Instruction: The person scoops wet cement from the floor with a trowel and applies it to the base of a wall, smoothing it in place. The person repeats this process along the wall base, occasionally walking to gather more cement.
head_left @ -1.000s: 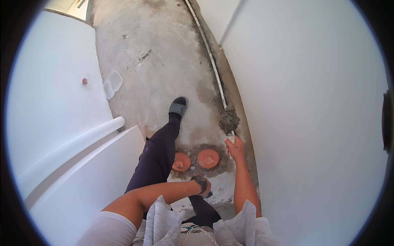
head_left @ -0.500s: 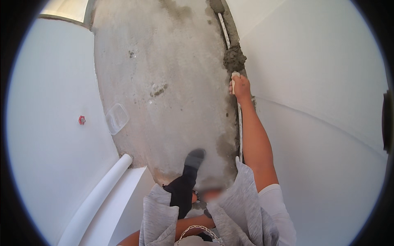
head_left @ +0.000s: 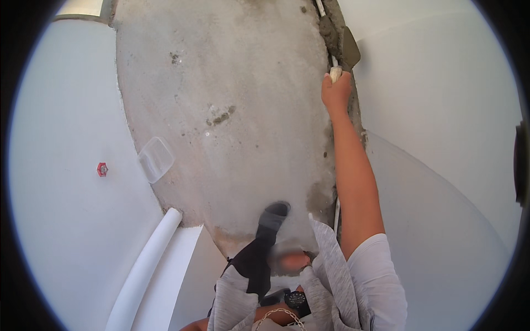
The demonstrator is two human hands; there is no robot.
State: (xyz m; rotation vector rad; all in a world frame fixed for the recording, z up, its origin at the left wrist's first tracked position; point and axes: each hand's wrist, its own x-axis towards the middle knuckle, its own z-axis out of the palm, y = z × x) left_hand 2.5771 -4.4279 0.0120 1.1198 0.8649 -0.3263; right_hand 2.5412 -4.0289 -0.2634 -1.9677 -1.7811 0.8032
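My right hand [head_left: 337, 91] is closed round the pale handle [head_left: 335, 73] of a trowel, arm stretched far forward along the right wall. The trowel's flat blade [head_left: 350, 48] stands tilted on edge at the foot of that wall. Beside it, dark wet mortar [head_left: 328, 33] lies in the narrow channel at the floor's edge, over a light-coloured pipe [head_left: 320, 7]. My left forearm [head_left: 270, 315] crosses low in front of my body, with a black watch [head_left: 297, 300] at the wrist. Clothing hides most of my left hand, so its fingers do not show.
A clear plastic tub [head_left: 157, 160] lies by the left wall, below a red valve handle [head_left: 102, 169]. A thick white pipe [head_left: 144, 267] runs beside a white ledge [head_left: 185, 270]. Mortar crumbs [head_left: 222, 117] dot the concrete floor [head_left: 248, 83]. My dark-shod foot [head_left: 274, 214] stands nearer.
My right hand has moved forward with the trowel, and its blade now shows, tilted by the wall. The mortar heap that was ahead of the hand no longer shows as one lump.
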